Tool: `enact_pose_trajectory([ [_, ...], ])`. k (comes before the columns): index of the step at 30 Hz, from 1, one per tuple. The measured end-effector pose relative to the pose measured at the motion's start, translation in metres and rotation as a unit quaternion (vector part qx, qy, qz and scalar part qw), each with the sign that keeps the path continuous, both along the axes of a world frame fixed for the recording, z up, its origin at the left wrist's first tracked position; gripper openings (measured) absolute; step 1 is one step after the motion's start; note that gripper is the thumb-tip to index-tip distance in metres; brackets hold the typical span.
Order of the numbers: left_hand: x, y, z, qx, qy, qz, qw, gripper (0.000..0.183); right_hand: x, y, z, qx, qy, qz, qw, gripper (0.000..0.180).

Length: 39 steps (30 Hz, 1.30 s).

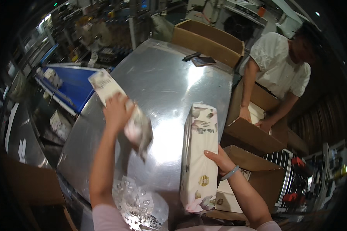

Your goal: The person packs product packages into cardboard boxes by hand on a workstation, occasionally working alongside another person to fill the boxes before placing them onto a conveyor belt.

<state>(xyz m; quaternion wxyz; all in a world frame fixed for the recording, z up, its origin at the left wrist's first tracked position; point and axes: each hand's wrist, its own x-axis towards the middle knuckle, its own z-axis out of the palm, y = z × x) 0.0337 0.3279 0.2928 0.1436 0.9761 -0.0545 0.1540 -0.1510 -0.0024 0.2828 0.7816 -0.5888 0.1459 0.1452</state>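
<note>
My left hand [117, 112] grips a long, soft white pack [102, 82] from above, near its middle. Motion blurs this pack, and its near end shows a pink floral print and crumpled clear film. My right hand [221, 160] holds the side of a second long white pack [201, 144], probably tissue paper in plastic film. Its thumb lies on top; its other fingers are mostly hidden behind the pack. Flowers, writing and a gold emblem decorate that pack. Beneath both packs is a shiny metal table [159, 78]. Right of my right hand, an open cardboard carton [263, 184] contains similar packs.
Across the right side, a person [273, 63] reaches into another carton [254, 135]. A third carton [208, 40] stands beyond the table, near a phone [204, 61] and a black tool [191, 56]. A blue conveyor [75, 83] carries packs at left. Clear bubbled plastic [136, 199] lies close to me.
</note>
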Motion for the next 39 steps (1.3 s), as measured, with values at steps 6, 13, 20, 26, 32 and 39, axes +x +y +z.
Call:
enact_pose_trajectory([
  [6,-0.163,-0.063,0.009,-0.338,0.144,-0.235,0.900,0.057,0.001,-0.004,-0.007,0.013,0.057,0.062,0.996,0.062],
  [13,-0.192,-0.065,-0.002,-0.566,0.404,-0.210,0.687,0.082,-0.031,0.001,0.015,0.033,-0.042,0.073,0.996,0.066],
  [20,-0.251,-0.115,0.130,-0.404,0.270,-0.376,0.789,0.088,-0.155,-0.063,0.117,-0.122,-0.363,0.043,0.923,0.062],
  [26,-0.290,-0.182,0.131,-0.528,0.275,-0.311,0.741,0.077,-0.268,-0.103,0.073,-0.134,-0.371,0.003,0.919,0.046],
  [32,-0.264,-0.336,0.132,-0.142,0.335,-0.524,0.770,0.066,-0.295,-0.097,-0.037,-0.183,-0.250,-0.090,0.947,0.034],
  [39,-0.244,-0.451,0.012,0.165,0.350,-0.402,0.830,0.057,-0.257,-0.090,-0.065,0.327,0.176,-0.336,0.865,0.030],
])
